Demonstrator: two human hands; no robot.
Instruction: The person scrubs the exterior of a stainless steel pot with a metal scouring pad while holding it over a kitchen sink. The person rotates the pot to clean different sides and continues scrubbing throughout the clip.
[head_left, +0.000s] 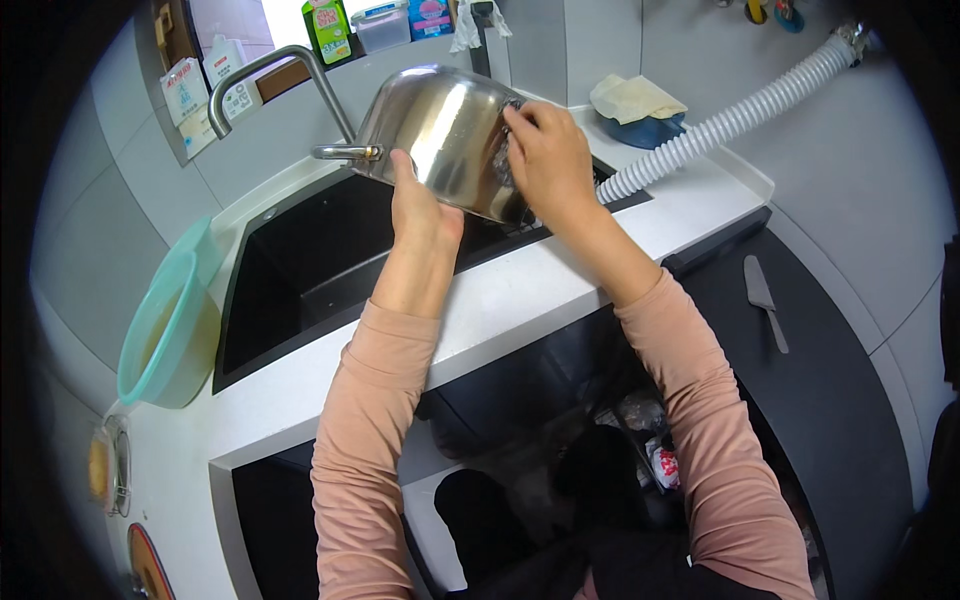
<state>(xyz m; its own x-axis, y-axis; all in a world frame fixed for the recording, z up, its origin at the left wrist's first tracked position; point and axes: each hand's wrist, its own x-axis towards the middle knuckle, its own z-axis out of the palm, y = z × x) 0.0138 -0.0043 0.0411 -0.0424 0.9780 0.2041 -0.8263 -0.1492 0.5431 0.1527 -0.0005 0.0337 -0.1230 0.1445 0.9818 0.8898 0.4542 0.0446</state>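
Observation:
A stainless steel pot (439, 127) is held tilted on its side over the black sink (300, 240), its bottom turned to the right. My left hand (420, 202) grips it near the rim, thumb on the outer wall, close to the metal loop handle (349, 152). Against the pot's bottom edge my right hand (551, 154) presses what looks like a steel wool scrubber (504, 159), mostly covered by the fingers. The curved faucet (300, 56) rises behind the pot, to its left.
Nested green plastic basins (169, 337) stand left of the sink. A white corrugated hose (720, 124) runs into the sink's right end. Beyond it, a cloth (634, 97) lies on a blue basin (641, 131). A cake server (761, 289) rests on the dark surface at right. Bottles (328, 34) line the windowsill.

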